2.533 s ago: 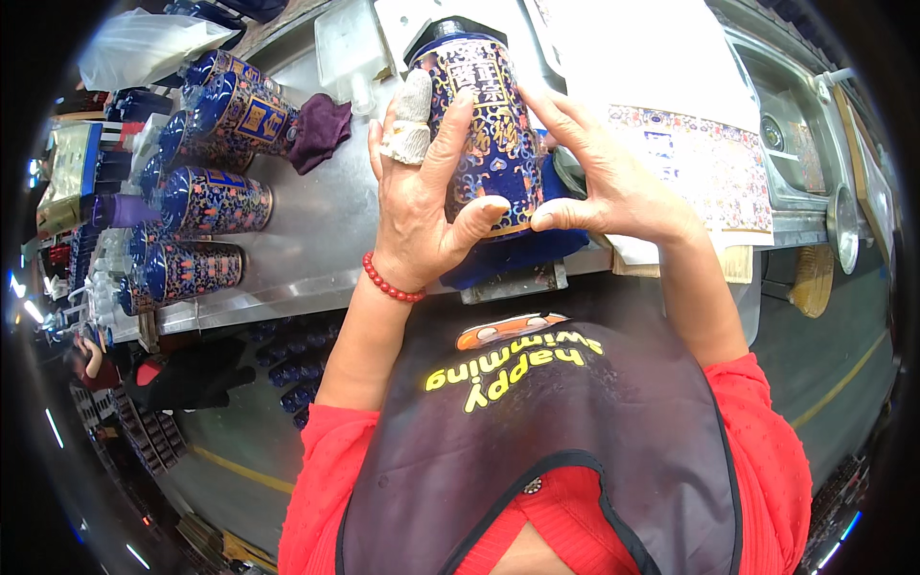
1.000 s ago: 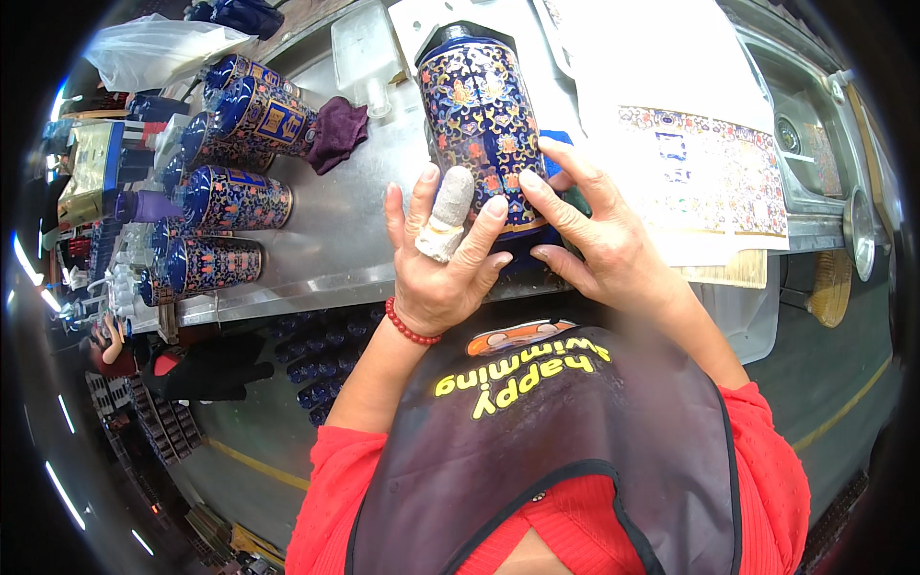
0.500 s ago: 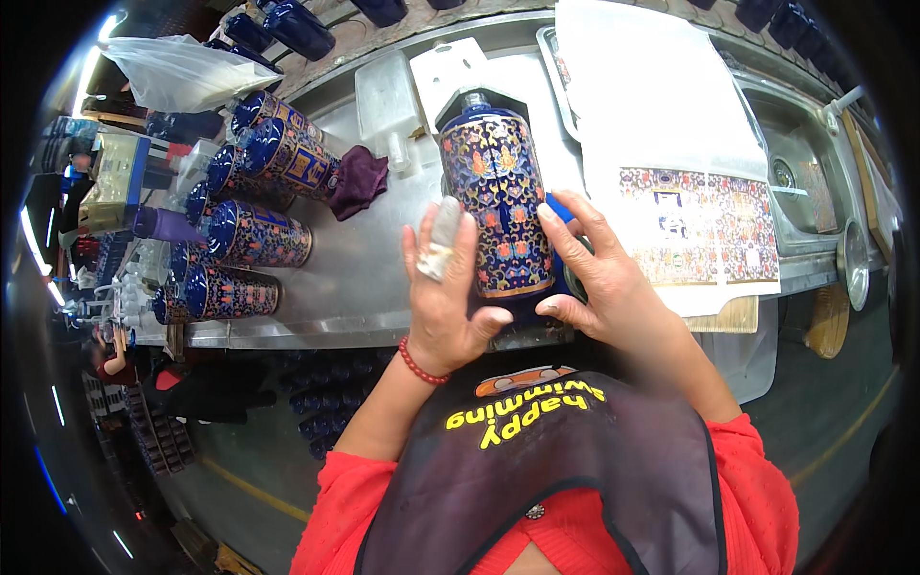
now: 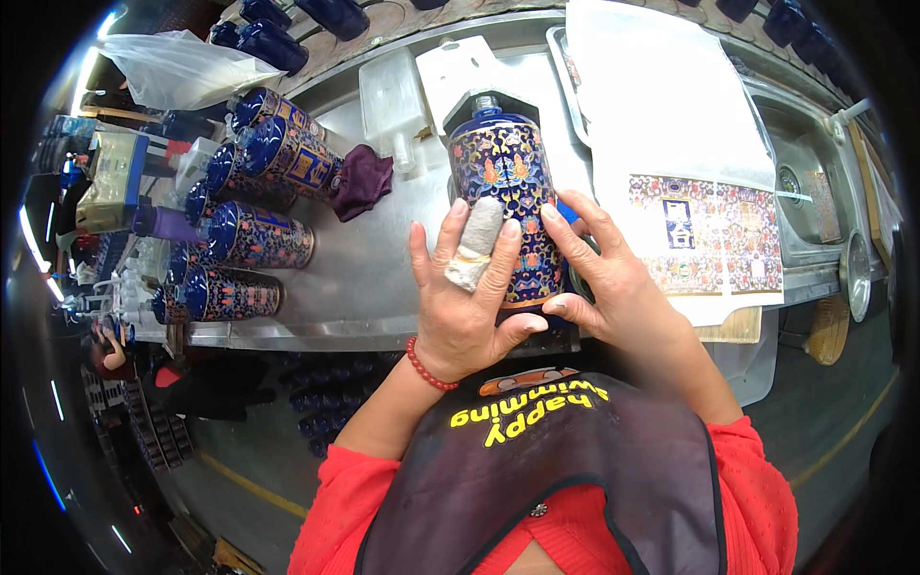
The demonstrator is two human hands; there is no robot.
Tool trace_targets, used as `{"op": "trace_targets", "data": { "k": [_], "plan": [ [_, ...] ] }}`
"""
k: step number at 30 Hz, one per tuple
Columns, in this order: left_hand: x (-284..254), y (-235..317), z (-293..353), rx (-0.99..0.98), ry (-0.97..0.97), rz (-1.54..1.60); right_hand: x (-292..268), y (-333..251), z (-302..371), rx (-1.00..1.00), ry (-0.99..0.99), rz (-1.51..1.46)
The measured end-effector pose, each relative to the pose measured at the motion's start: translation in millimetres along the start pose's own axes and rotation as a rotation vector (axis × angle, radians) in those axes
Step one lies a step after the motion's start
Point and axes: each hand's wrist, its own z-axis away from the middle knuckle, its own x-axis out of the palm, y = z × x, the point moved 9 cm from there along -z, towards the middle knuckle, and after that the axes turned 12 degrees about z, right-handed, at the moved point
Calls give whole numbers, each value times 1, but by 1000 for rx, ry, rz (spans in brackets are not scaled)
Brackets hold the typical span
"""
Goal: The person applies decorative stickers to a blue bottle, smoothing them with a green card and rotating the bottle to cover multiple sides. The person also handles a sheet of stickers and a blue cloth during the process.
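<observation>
A dark blue bottle [image 4: 495,158] with colourful floral patterning lies on the bench in front of me, its neck pointing away. My left hand [image 4: 460,307] rests over the lower left part of the bottle with its fingers spread. One of its fingers wears a grey-white wrap [image 4: 476,240]. Along the bottle's right edge, my right hand [image 4: 613,283] touches with outstretched fingertips, its thumb close to the base. A small blue thing beneath its fingers is mostly hidden. To the right lies a sheet of printed floral decals [image 4: 704,235], partly under white paper [image 4: 671,96].
Several patterned blue bottles [image 4: 259,235] lean at the left, beside a purple cloth [image 4: 364,182]. A clear plastic tray [image 4: 391,96] lies behind them. At the right are a metal sink [image 4: 800,192] and a round metal lid [image 4: 853,268]. Plain blue bottles [image 4: 273,46] line the back.
My left hand has slid from the bottle's left edge onto its front, covering more of the lower part. My right hand stays at the right edge. The view has shifted slightly.
</observation>
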Motion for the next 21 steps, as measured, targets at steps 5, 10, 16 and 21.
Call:
{"op": "trace_targets", "data": {
  "k": [5,10,16,21],
  "plan": [
    [-10,-12,-3,-65,88,181,1,0,0,5,-17,8],
    [-5,-8,-5,-37,55,36,1,0,0,6,-15,-7],
    [-4,-7,-5,-18,-33,-54,1,-2,-1,-2,-13,3],
    [-3,-11,-7,-53,-13,65,0,-2,-1,-4,-17,5]
  ]
}}
